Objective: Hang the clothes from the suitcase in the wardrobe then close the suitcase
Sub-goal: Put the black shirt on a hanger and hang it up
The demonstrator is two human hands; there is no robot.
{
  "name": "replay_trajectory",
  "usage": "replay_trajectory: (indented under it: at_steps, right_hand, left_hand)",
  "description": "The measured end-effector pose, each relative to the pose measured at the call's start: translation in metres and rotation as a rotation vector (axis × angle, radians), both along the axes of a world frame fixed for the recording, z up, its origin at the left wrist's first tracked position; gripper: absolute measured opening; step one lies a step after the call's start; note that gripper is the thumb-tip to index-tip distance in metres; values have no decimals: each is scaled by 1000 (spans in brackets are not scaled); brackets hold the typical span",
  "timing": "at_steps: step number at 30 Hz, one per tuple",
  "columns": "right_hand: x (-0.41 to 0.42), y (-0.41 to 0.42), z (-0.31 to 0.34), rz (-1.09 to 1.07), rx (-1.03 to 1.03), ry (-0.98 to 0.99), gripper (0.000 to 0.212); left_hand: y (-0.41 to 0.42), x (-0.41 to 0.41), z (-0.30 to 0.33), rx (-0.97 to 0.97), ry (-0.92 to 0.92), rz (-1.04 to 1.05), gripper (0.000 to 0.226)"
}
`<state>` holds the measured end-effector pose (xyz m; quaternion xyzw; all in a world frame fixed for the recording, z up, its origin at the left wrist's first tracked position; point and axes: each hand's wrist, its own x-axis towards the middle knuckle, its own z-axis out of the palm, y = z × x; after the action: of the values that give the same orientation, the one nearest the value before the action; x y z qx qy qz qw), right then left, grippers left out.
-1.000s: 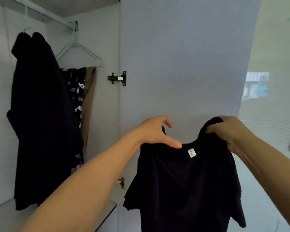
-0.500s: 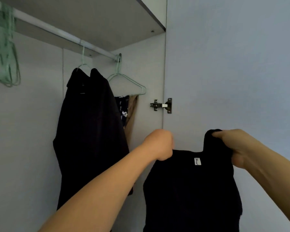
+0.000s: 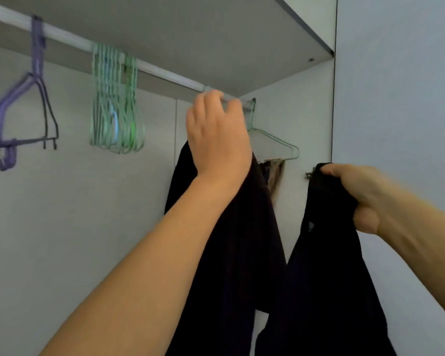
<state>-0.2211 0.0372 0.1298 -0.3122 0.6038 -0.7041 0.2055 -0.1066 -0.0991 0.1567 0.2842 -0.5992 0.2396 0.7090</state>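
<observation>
My right hand (image 3: pixel 362 199) grips a black T-shirt (image 3: pixel 326 278) by its top edge, and the shirt hangs down in front of the wardrobe door. My left hand (image 3: pixel 217 134) is raised to the wardrobe rail (image 3: pixel 165 73). Its fingers and thumb curl round the green hook of a hanger (image 3: pixel 206 88) on the rail. Below that hand a black garment (image 3: pixel 231 240) hangs from the rail. To its right a green wire hanger (image 3: pixel 280 142) carries a patterned and a tan piece of clothing (image 3: pixel 274 176). The suitcase is out of view.
A bunch of several green hangers (image 3: pixel 115 109) hangs on the rail left of my left hand. Purple hangers (image 3: pixel 18 109) hang further left. A shelf (image 3: pixel 216 34) lies right above the rail. The open wardrobe door (image 3: pixel 396 98) and its hinge (image 3: pixel 309 173) stand at right.
My left hand let go of the T-shirt and rose to the rail. The T-shirt now hangs from my right hand alone. My view tilted up and left, showing more hangers.
</observation>
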Motion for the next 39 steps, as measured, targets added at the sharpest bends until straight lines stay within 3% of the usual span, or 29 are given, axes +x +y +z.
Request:
replay_trajectory:
  at_steps: [2,5,7,13,16,20,24,31,34,35,36,39]
  right_hand:
    - [7,-11,4,33,-23,-12,19]
    - [15,-24,8,69,-50,-16,16]
    - [19,-31,9,94,-55,-19,15]
    - [31,-53,12,133,-45,-38,15]
    - [40,-65,17,136,-29,-6,14]
    - [47,-79,23,131,-28,17,13]
    - [46,-87,25,115,-36,22,11]
    - [42,-90,21,102,-24,15,11]
    - [40,-89,21,94,-33,10,11]
    - [39,-88,22,86,-43,5,11]
    - [39,-87,22,83,-53,-2,10]
    - [37,-83,22,75,-67,-17,11]
  left_hand:
    - [-11,25,15,80,-11,247,25]
    - [-19,52,29,434,-202,402,34]
    - [-30,62,31,552,-333,497,37]
    - [-62,74,19,797,-511,505,36]
    - [-74,81,15,800,-507,524,34]
    - [-83,86,19,577,-490,759,37]
    - [-92,95,29,620,-387,764,41]
    - [-95,103,33,731,-399,440,29]
    - [-93,100,37,809,-349,205,17]
    - [-92,99,41,862,-306,88,6]
    - [-93,97,44,906,-216,-69,10]
    - [-87,90,48,904,249,-798,23]
